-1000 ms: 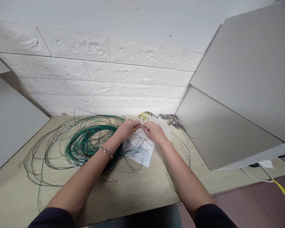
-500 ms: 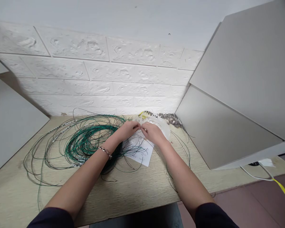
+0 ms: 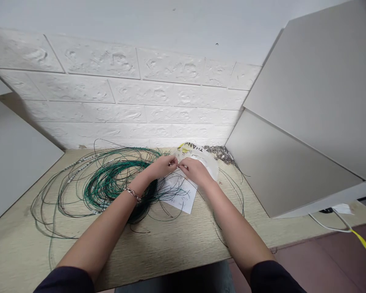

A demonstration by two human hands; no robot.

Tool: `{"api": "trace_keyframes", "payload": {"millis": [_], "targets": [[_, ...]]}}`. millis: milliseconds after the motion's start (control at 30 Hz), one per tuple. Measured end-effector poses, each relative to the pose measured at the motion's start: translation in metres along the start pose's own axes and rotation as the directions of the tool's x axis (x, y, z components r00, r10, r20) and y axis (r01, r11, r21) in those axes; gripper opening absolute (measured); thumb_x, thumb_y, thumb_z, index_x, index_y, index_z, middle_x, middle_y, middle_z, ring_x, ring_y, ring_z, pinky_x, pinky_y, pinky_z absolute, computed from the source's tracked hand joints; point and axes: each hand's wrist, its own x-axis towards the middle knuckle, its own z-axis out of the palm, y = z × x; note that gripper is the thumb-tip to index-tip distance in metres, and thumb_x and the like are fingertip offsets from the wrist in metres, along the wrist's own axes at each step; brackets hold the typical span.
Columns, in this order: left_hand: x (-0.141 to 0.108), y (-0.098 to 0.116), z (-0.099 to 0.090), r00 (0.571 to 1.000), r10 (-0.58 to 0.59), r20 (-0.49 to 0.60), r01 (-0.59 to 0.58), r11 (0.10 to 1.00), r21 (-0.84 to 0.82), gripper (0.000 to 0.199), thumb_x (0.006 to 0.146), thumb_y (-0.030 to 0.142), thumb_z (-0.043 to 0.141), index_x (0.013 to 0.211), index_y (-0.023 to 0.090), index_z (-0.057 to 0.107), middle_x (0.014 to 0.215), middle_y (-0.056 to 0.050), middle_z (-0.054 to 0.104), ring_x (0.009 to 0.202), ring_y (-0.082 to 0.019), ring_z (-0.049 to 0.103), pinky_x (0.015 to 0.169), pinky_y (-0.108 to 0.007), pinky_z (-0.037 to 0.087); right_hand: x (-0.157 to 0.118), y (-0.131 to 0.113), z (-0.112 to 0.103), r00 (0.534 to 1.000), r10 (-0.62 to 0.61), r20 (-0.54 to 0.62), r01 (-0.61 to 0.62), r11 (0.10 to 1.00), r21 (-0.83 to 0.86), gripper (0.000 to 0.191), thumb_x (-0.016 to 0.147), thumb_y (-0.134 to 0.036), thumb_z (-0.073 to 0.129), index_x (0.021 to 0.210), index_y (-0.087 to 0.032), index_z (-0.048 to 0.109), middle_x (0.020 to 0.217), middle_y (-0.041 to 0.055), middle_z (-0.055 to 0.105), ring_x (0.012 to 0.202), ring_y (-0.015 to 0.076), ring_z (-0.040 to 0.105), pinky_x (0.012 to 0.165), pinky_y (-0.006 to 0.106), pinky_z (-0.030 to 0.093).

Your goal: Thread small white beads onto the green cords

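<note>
My left hand (image 3: pixel 164 166) and my right hand (image 3: pixel 193 169) meet fingertip to fingertip above a white plastic bag (image 3: pixel 212 162) with printed letters. Both are closed in a pinch; what lies between the fingertips is too small to make out. A large loose coil of green and dark wires (image 3: pixel 110 183) lies to the left, partly under my left forearm. Its loose ends spread over a white paper (image 3: pixel 186 201) with handwriting, below my hands. Thin wires also run beside my right forearm.
A pile of small metallic pieces (image 3: pixel 224 155) lies by the wall behind the bag. White panels (image 3: pixel 293 162) rise at the right, and another (image 3: pixel 15 162) stands at the left. White cables (image 3: pixel 326 227) with a yellow end hang at the lower right.
Both hands have shifted slightly to the left, with my left wrist and its bracelet a little further left. The wires, paper and bag look much the same.
</note>
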Motion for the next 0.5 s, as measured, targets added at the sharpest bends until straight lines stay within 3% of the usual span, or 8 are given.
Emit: {"api": "trace_keyframes", "payload": {"millis": [200, 500], "targets": [[-0.0019, -0.0016, -0.0052, 0.994, -0.090, 0.059, 0.093, 0.994, -0.048, 0.015, 0.075, 0.023, 0.041, 0.075, 0.017, 0.054, 0.066, 0.002, 0.057, 0.056, -0.009, 0.045, 0.056, -0.020, 0.035, -0.0005, 0.0033, 0.0012, 1.000, 0.012, 0.018, -0.012, 1.000, 0.019, 0.020, 0.085, -0.029, 0.045, 0.094, -0.020, 0.060, 0.085, 0.0031, 0.060, 0.076, 0.0131, 0.053, 0.065, 0.023, 0.034], [-0.0023, -0.0002, -0.0047, 0.992, -0.118, 0.055, 0.120, 0.991, -0.051, 0.017, 0.075, 0.024, 0.040, 0.073, 0.017, 0.055, 0.069, 0.002, 0.063, 0.048, -0.008, 0.045, 0.054, -0.021, 0.036, -0.0005, -0.0010, 0.0011, 0.999, 0.029, -0.018, -0.030, 0.999, -0.029, 0.022, 0.086, -0.026, 0.041, 0.081, -0.020, 0.060, 0.079, 0.0018, 0.059, 0.070, 0.0117, 0.052, 0.060, 0.023, 0.032]]}}
